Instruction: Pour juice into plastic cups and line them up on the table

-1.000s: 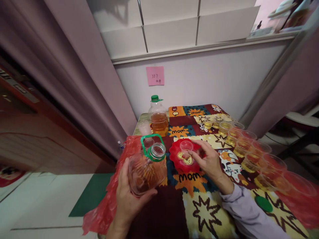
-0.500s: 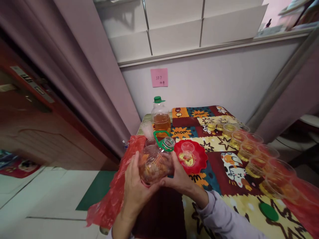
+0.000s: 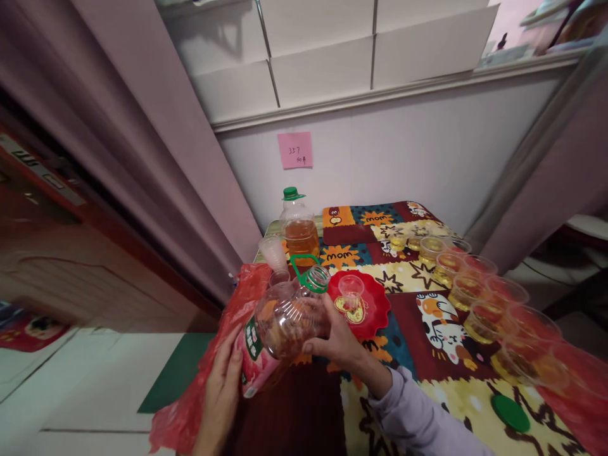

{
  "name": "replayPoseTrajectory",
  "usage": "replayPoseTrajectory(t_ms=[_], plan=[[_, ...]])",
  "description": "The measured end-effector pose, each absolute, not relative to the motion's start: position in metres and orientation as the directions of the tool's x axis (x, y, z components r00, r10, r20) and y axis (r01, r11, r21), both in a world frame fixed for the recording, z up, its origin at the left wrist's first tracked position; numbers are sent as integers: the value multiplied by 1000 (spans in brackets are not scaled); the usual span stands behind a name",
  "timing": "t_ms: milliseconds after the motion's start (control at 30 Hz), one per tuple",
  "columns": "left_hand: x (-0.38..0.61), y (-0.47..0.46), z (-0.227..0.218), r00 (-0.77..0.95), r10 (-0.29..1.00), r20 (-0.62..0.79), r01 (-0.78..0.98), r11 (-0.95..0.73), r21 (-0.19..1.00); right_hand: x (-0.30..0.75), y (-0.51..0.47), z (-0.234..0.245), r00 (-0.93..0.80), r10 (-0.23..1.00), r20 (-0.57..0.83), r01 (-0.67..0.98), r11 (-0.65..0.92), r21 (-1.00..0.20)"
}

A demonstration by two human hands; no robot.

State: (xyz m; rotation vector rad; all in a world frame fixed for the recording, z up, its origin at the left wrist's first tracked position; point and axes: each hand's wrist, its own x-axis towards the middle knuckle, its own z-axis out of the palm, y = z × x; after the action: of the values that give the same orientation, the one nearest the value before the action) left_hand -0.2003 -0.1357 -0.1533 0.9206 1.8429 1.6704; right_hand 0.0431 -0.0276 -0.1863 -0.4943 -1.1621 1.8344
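Right grip point(image 3: 339, 340) holds bottle point(image 3: 287, 326) beside red plate point(image 3: 377, 310) bearing cup point(image 3: 351, 288).

I had soft, fairly dim room light here: a grey shadow smudged the white wall panel point(image 3: 213, 41), glints streaked the tilted plastic bottle point(image 3: 291, 326), and, out at my edges, the lens stretched the brown door point(image 3: 95, 266) and smeared the nearest cups point(image 3: 527, 361).

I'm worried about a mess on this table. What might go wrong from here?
The open bottle leans between left hand and right hand, so any liquid inside could slosh out. The small cup on the red plate looks near the bottle's mouth and might get knocked over. The cups of yellow liquid at right look crowded, so one bump may spill several.
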Motion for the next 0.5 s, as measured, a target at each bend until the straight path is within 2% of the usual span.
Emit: replayPoseTrajectory(t_ms=[133, 300, 367, 500], plan=[[-200, -131, -175, -715, 683, -148, -229, -29, 973, 44, -26, -191, -491, 862, 126, -479, -146, -866], [-191, -128, -199, -628, 695, -350, -519, -39, 854, 49, -25, -200, -443, 886, 136, -496, -117, -860], [-186, -127, -209, -623, 691, -367, -559, -66, 826, 52, -24, -201, -422, 897, 128, -493, -109, -863], [-178, -122, -221, -673, 666, -321, -504, -95, 859, 59, -23, -197, -435, 889, 142, -506, -111, -855]])
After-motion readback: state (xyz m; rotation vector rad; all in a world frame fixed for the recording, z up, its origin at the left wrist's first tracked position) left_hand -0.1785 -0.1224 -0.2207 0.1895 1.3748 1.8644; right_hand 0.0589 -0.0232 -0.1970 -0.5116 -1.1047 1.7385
